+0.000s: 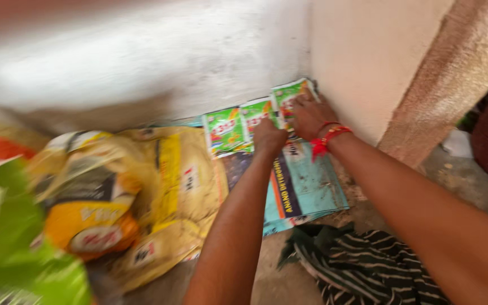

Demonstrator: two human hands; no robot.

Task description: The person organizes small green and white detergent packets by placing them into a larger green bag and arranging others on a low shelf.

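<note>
One camera only, worn on the head, looks steeply down and forward along both outstretched forearms, which enter from the bottom edge and converge at upper centre. It faces a corner where a pale wall [368, 51] meets the floor [458, 175], near enough that the arms fill the lower half. The left hand [269, 137] and right hand [310, 114] sit just above mid-frame; the left of the frame is blurred. No second view overlaps this.

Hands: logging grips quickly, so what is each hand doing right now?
Left hand: closed, pinching the strip of green sachets.
Right hand: open, fingers spread flat on the strip's far end.
</note>
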